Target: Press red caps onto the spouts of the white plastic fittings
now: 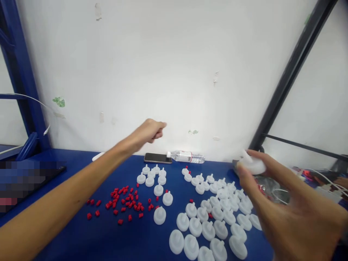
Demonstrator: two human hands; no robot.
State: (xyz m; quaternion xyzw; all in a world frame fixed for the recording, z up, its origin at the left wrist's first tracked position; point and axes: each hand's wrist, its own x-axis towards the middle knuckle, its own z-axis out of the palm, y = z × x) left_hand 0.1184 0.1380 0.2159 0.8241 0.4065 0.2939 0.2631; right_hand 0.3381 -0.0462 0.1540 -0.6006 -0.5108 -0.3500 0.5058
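My left hand [152, 130] is raised in front of the wall, above the table's far part, with its fingers curled closed; whatever it may hold is hidden. At the right, my right hand [282, 188] grips a white round cap with a spout [252, 165] between thumb and fingers, held above the table. Many similar white caps [195, 226] stand spout up on the blue table [81, 243], at the centre and right, with a smaller group [149, 181] farther back. Small red pieces [130, 204] lie scattered left of them, a few among the white caps.
A phone [157, 158] and a clear plastic bottle [187, 156] lie at the table's back edge by the wall [163, 65]. A dark device [24, 185] lies at the left. Blue and black frame posts rise at both sides. Bags and cables clutter the right.
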